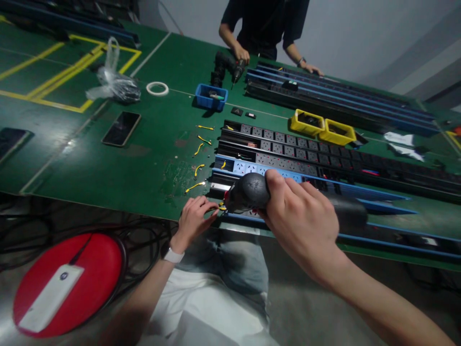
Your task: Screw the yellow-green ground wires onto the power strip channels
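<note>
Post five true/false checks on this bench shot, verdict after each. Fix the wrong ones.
1. The right hand grips a dark power tool. True.
2. The left hand lies open and flat, away from any wire. False: its fingers pinch a short yellow wire.
3. The two yellow bins are stacked one on the other. False: they stand side by side.
4. The phone with the dark screen lies nearer the camera than the white ring. True.
5. The white device is on the green table. False: it lies on the round red stool.
</note>
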Demonstrator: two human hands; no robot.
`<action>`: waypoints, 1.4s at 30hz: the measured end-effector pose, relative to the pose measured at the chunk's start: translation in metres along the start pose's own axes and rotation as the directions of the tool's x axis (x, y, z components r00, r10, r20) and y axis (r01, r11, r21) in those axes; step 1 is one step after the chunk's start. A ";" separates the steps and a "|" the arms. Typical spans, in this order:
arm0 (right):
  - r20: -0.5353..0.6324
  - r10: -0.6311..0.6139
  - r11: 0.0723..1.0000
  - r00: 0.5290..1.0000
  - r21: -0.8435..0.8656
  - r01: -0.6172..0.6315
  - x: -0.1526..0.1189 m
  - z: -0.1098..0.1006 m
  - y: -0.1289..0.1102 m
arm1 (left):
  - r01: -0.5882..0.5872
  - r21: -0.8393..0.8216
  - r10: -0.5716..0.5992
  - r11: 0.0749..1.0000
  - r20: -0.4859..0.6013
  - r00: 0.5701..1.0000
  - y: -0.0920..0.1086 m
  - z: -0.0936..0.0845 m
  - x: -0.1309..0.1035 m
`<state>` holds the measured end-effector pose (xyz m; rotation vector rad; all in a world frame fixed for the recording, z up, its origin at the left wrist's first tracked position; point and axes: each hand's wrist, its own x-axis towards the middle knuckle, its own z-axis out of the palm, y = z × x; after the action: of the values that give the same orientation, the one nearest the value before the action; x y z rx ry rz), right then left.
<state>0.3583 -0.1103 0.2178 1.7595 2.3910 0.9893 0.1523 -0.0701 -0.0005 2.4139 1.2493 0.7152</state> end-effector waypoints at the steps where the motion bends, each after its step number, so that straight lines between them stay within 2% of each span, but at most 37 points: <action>1: 0.014 0.013 1.000 1.000 0.001 -0.013 0.000 0.001 0.001 | -0.002 -0.010 0.002 1.000 0.007 1.000 0.000 0.000 0.000; 5: 0.058 0.046 0.999 0.997 -0.003 -0.046 -0.001 0.007 0.004 | 0.011 -0.017 -0.011 1.000 0.013 1.000 0.001 -0.001 -0.001; 14: 0.061 0.057 0.998 0.996 0.017 -0.059 -0.007 0.011 0.007 | 0.076 0.018 -0.074 0.997 -0.065 0.995 0.007 -0.002 0.000; 18: 0.061 0.061 0.998 0.996 0.023 -0.063 -0.006 0.011 0.007 | 0.048 0.014 -0.048 0.999 -0.019 0.999 0.008 -0.004 0.000; 31: 0.081 0.024 1.000 0.996 0.001 -0.025 0.002 0.004 0.006 | 0.044 0.071 -0.042 0.996 -0.031 0.999 0.009 -0.002 0.001; 42: 0.045 -0.047 0.998 0.998 0.032 0.045 0.001 0.006 0.010 | 0.044 0.083 -0.040 0.996 -0.055 0.998 0.011 -0.002 0.003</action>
<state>0.3683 -0.1052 0.2184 1.7092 2.4205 0.9009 0.1597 -0.0739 0.0077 2.4421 1.3731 0.7328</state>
